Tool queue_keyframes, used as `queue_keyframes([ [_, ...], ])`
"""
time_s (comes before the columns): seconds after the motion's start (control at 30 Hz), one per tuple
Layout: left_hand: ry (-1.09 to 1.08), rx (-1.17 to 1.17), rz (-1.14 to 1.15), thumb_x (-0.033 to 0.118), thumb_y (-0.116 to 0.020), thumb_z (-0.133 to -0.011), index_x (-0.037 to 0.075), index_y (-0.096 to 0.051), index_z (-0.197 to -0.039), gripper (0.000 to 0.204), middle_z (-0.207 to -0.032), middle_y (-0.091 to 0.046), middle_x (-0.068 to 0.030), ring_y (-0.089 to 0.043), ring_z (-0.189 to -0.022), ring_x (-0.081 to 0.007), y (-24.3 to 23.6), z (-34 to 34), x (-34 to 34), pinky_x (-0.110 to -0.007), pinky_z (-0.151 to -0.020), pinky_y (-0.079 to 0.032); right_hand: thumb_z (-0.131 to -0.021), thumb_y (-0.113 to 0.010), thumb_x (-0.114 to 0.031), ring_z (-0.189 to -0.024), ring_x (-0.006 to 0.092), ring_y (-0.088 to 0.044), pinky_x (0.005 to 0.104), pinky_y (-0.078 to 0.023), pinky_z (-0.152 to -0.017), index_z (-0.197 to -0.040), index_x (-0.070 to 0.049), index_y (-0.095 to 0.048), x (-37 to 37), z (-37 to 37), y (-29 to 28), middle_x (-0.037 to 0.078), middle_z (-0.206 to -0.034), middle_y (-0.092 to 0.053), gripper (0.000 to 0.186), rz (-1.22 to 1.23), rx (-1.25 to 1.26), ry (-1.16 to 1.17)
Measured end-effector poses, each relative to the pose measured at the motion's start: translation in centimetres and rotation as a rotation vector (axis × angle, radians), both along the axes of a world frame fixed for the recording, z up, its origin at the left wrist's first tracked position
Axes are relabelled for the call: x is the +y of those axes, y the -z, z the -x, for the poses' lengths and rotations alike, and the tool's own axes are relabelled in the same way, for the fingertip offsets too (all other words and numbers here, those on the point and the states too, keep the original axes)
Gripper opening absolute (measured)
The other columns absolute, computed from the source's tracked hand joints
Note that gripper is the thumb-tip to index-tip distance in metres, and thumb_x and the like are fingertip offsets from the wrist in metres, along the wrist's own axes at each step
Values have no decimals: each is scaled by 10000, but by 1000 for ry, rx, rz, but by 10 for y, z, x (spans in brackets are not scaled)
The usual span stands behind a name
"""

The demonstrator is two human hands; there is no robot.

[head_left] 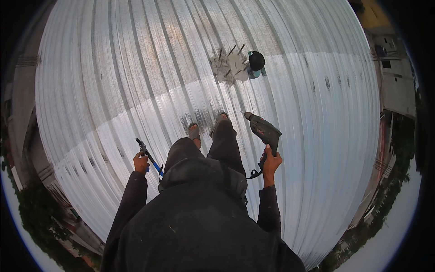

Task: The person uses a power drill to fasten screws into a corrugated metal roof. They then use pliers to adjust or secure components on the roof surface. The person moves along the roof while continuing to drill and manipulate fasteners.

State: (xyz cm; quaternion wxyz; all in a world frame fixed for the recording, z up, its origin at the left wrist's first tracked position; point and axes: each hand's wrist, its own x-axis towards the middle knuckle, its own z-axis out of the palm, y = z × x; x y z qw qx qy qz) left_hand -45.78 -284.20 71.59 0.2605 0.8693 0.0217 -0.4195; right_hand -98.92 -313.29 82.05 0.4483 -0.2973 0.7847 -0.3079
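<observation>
Standing on the ribbed silver metal roof (pixel 317 136), we clasp a dark pistol-shaped power drill (pixel 265 130) in our right hand (pixel 272 163), nearer the roof's right edge than its left. Our left hand (pixel 140 163) grips a slim black-and-blue tool (pixel 155 166) nearer the left edge.

The corrugated metal roof (pixel 326 158) is silvery white and dull grey, striped in darker grey, the power drill (pixel 264 130) dark greenish grey, the bar-shaped tool (pixel 155 165) black and blue, the long-sleeved top (pixel 195 217) black.
</observation>
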Motion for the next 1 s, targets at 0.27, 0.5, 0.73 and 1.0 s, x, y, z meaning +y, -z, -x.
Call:
queue_keyframes([
  [0.27,-205,84,-46,65,-654,-892,55,-584,-1355,468,-772,-620,-78,-562,-495,-169,-5,-3,-129,-337,-435,-471,-868,-828,-306,-476,125,-578,292,-452,-427,-822,33,-624,-121,-54,75,62,-627,-618,399,-162,99,-249],
  [0.5,-148,155,-49,71,-664,-909,24,-553,-1389,495,-739,-598,-47,-549,-481,-133,24,-5,-254,-301,-436,-443,-858,-838,-306,-473,118,-566,290,-439,-418,-849,31,-621,-220,-122,188,67,-614,-618,401,-250,145,-418],
  [0.73,165,163,-132,94,-650,-929,42,-578,-1376,455,-727,-590,-43,-541,-491,-108,194,-93,-287,-303,-461,-452,-862,-839,-261,-458,98,-534,279,-421,-405,-865,21,-611,-228,-190,325,67,-603,-603,363,-253,128,-371],
  [1.0,602,143,-300,114,-644,-903,54,-603,-1333,436,-1115,-713,-257,-693,-1024,-428,369,-104,-292,-482,-923,-524,-881,-821,-256,-485,106,-543,270,-415,-418,-875,14,-601,-236,-242,429,75,-629,-611,348,-260,170,-421],
])
